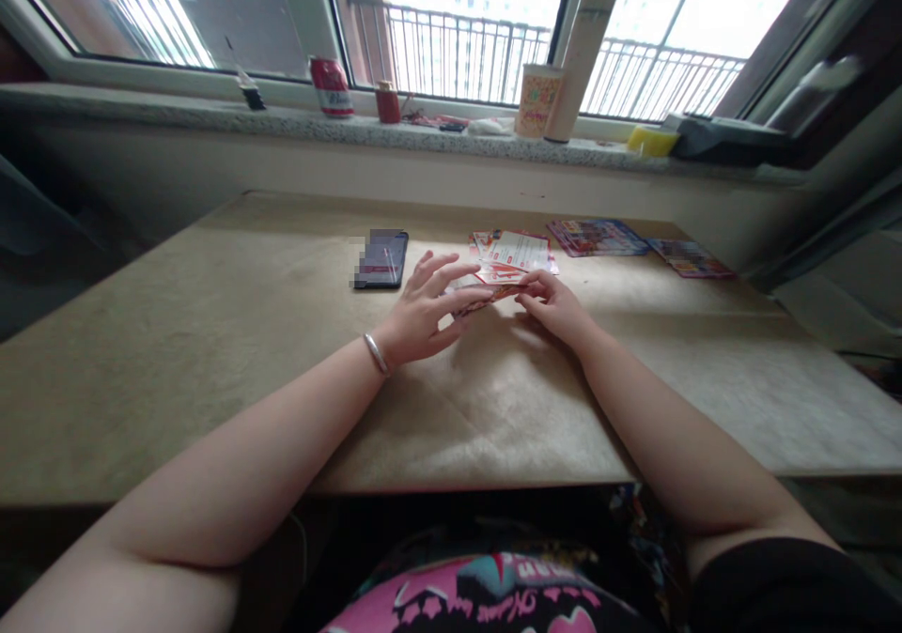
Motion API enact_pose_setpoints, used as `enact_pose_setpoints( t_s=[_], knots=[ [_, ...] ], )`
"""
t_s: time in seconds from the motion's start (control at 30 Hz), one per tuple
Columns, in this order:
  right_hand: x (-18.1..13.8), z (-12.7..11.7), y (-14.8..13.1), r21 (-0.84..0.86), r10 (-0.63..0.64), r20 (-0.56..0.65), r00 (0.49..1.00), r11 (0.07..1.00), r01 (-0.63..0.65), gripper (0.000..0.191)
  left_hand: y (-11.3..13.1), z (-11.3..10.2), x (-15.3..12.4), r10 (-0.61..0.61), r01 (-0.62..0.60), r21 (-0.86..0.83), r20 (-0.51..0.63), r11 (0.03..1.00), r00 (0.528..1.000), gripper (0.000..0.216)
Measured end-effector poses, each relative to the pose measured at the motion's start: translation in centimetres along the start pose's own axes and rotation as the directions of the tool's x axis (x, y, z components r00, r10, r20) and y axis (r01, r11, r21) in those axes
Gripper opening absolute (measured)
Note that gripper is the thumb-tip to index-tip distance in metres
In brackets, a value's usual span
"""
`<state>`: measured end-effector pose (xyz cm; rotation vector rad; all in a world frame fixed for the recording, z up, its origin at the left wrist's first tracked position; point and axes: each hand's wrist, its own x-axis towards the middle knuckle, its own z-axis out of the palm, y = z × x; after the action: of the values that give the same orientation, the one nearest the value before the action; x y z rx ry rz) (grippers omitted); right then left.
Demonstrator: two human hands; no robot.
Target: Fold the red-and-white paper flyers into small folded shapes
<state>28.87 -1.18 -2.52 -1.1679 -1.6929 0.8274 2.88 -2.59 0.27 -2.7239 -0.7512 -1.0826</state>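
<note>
Near the middle of the table, my right hand [558,309] is closed on the right end of a colourful card [485,306], between thumb and fingers. The card is tilted and its face is seen at a low angle; whether it is one card or a thin stack I cannot tell. At its left end is my left hand [423,312], fingers stretched and spread, the index finger and thumb close around the card's edge. Just beyond both hands lies a loose, overlapping pile of cards [521,250], white with red print on top. My left fingers partly cover this pile.
A phone [386,259] lies left of the pile on the table [211,370]. Two spreads of colourful cards, a nearer-centre one [598,237] and a far-right one [691,257], lie at the right. The windowsill holds a red can [331,86], a paper cup [537,100] and a tall tube [579,65].
</note>
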Motion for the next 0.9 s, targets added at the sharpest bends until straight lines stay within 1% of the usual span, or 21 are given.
enact_pose_setpoints(
  t_s=[0.07,0.17,0.23,0.27,0.3,0.4,0.43,0.5,0.63,0.73,0.83,0.9],
  knots=[
    [-0.1,0.0,0.0,-0.050,-0.007,0.004,1.000,0.999,0.007,0.022,-0.2,0.3,0.0,-0.008,0.007,-0.029,-0.040,1.000,0.999,0.053],
    [-0.2,0.0,-0.2,-0.075,-0.025,0.018,1.000,0.997,0.027,0.019,-0.6,0.8,-0.2,-0.040,0.037,-0.040,-0.089,0.999,0.995,0.079],
    [-0.2,0.0,-0.3,-0.109,-0.047,0.025,0.999,0.993,0.049,0.017,-0.8,1.0,-0.3,-0.093,0.090,-0.030,-0.088,0.995,0.992,0.086],
    [-0.2,-0.1,-0.2,-0.143,-0.063,0.027,0.998,0.988,0.066,0.016,-0.9,1.1,-0.4,-0.119,0.118,-0.013,-0.064,0.993,0.991,0.084],
    [-0.1,-0.2,-0.1,-0.186,-0.082,0.033,0.996,0.979,0.087,0.015,-1.0,1.1,-0.4,-0.141,0.141,0.014,-0.028,0.990,0.990,0.078],
    [-0.1,-0.5,0.3,-0.331,-0.129,0.054,0.990,0.933,0.140,0.014,-1.1,1.0,-0.6,-0.165,0.156,0.108,0.088,0.982,0.982,0.044],
    [0.0,-0.7,0.5,-0.370,-0.130,0.054,0.990,0.918,0.141,0.014,-1.1,1.0,-0.6,-0.160,0.146,0.130,0.106,0.981,0.981,0.035],
    [0.0,-0.9,0.7,-0.427,-0.112,0.037,0.993,0.897,0.117,0.014,-1.0,0.8,-0.5,-0.136,0.117,0.164,0.107,0.980,0.985,0.023],
    [0.0,-1.1,0.7,-0.478,-0.038,0.000,0.999,0.877,0.034,0.012,-0.3,0.5,-0.3,-0.078,0.054,0.201,0.115,0.978,0.990,0.016],
    [0.0,-1.0,0.4,-0.480,0.007,0.002,1.000,0.877,-0.005,0.014,0.2,0.3,-0.1,-0.055,0.020,0.197,0.172,0.980,0.984,0.017],
    [-0.1,-0.8,0.1,-0.461,0.001,0.034,0.999,0.887,0.014,0.015,0.5,0.2,0.0,-0.037,-0.012,0.200,0.242,0.980,0.970,0.020],
    [-0.1,-0.7,0.0,-0.423,-0.020,0.062,0.998,0.905,0.044,0.016,0.6,0.2,0.0,-0.034,-0.021,0.201,0.267,0.979,0.963,0.020]
  ],
)
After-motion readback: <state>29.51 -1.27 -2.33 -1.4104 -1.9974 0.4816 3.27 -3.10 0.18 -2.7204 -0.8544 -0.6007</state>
